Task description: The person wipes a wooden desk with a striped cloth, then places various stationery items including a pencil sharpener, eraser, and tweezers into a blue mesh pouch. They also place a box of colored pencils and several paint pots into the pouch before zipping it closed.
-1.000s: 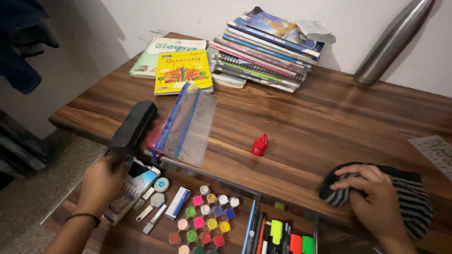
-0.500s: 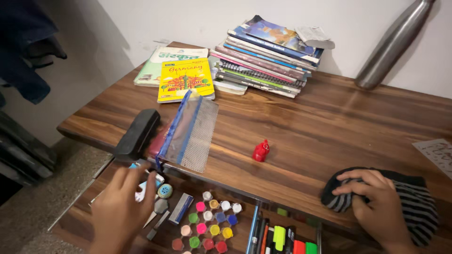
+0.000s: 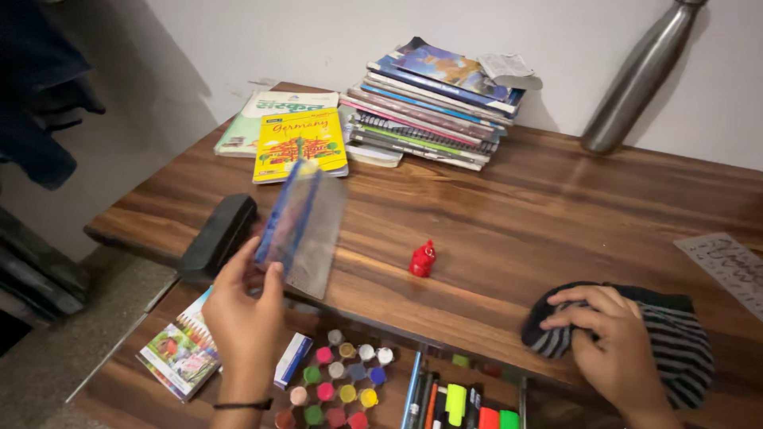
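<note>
Since the earlier frames my left hand (image 3: 242, 306) has come up from the open drawer (image 3: 199, 401) and now grips the lower edge of the blue-edged mesh pouch (image 3: 300, 226), fingers curled round it, the pouch tilted up off the counter (image 3: 540, 214) and blurred. Just left of that hand lies a black case (image 3: 216, 236) at the counter's edge. Below the hand, in the drawer, I see a colourful booklet (image 3: 176, 355), a small blue-and-white box (image 3: 292, 360) and rows of small paint pots (image 3: 338, 381), with markers (image 3: 465, 403) further right. My right hand (image 3: 616, 349) rests closed over a striped dark cloth (image 3: 683, 345), fingers pressing it to the counter. Between the hands stands a small red figure (image 3: 422, 260). Beyond the left hand are a yellow book (image 3: 300, 144) and a stack of books (image 3: 433, 103); a steel bottle (image 3: 636, 79) leans on the wall.
</note>
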